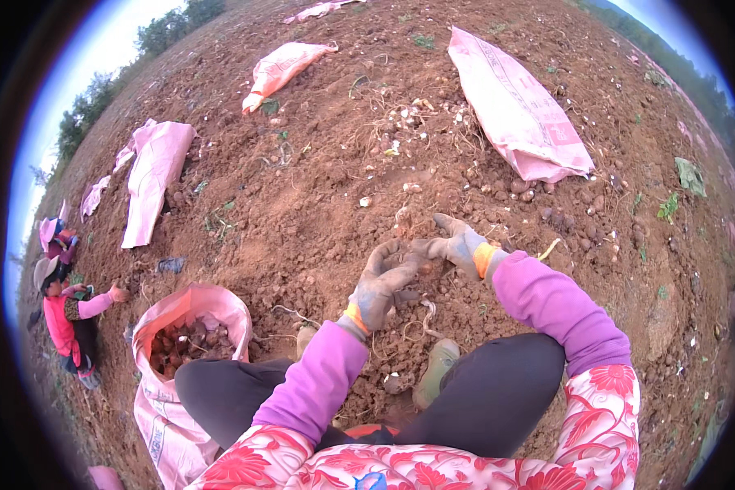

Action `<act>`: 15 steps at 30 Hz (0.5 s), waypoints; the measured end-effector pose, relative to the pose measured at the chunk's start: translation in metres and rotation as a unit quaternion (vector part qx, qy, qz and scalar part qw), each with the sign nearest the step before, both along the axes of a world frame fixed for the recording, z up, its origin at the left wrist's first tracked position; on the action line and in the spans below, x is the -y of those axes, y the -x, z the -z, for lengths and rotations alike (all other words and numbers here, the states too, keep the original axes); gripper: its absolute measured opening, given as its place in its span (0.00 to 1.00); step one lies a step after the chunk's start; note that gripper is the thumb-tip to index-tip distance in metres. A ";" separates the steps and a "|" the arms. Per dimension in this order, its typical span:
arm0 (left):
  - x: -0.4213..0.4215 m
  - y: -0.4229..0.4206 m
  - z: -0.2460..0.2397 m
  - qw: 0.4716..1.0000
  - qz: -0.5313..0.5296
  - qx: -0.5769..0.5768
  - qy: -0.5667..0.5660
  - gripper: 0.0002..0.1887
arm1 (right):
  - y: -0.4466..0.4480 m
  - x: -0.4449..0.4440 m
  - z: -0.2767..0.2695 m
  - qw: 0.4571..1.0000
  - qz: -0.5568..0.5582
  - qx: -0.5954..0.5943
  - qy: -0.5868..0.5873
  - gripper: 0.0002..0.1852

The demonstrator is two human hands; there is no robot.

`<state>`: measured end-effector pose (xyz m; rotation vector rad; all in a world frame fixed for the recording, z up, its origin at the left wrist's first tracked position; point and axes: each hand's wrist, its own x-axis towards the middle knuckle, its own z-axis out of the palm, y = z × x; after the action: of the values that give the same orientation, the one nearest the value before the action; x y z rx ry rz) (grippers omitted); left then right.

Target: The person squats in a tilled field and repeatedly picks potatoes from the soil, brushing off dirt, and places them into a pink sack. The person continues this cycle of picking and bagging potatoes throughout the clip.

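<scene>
Both of my hands wear soil-stained grey work gloves with orange cuffs. My left hand [376, 288], fingers curled, is low over the loose soil between my knees. My right hand [456, 246] meets it from the right, one finger stretched forward and the others bent toward the left hand. A brown lump [427, 268], a tuber or a clod, shows between the hands; whether either hand grips it I cannot tell. An open pink woven sack [240, 318] stands beside my left knee, with brown tubers [187, 349] inside. A pale root [430, 315] lies just below my hands.
A pink sack [520, 110] lies ahead on the right, with tubers [523, 190] at its near end. More sacks [159, 171] lie on the left and an orange-pink one [288, 70] ahead. Two people [67, 318] crouch at far left. My boot [436, 370] is below my hands.
</scene>
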<state>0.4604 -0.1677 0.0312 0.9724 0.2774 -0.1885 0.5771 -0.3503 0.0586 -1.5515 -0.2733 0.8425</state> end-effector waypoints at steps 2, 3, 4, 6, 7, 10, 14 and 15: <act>-0.006 0.015 -0.012 0.999 -0.019 0.005 0.040 0.49 | 0.016 -0.021 -0.027 1.000 -0.027 -0.009 0.006 0.40; -0.009 0.022 -0.015 0.994 -0.008 0.027 0.101 0.54 | 0.025 -0.033 -0.035 0.999 -0.045 -0.005 -0.006 0.40; -0.017 0.030 -0.016 0.988 0.004 0.012 0.155 0.38 | 0.032 -0.043 -0.039 0.999 -0.002 -0.017 0.033 0.38; -0.034 0.048 -0.014 0.974 -0.057 -0.001 0.221 0.23 | 0.050 -0.063 -0.032 0.997 0.052 -0.064 0.008 0.37; -0.044 0.058 -0.012 0.980 -0.055 0.058 0.181 0.24 | 0.057 -0.071 -0.022 0.990 0.085 -0.106 -0.031 0.38; -0.072 0.086 -0.011 0.994 -0.102 -0.026 0.038 0.31 | 0.088 -0.094 0.028 0.939 0.155 0.174 0.254 0.50; -0.078 0.108 -0.006 0.976 -0.055 -0.051 -0.204 0.36 | 0.118 -0.122 0.069 0.981 0.107 0.153 -0.044 0.40; -0.079 0.109 -0.004 0.972 0.029 0.002 -0.235 0.36 | 0.126 -0.126 0.069 0.991 0.077 0.055 -0.092 0.37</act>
<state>0.3519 -0.0886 0.0349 1.4517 0.2966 -0.1782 0.4513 -0.2242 -0.0105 -1.4278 -0.2985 0.5948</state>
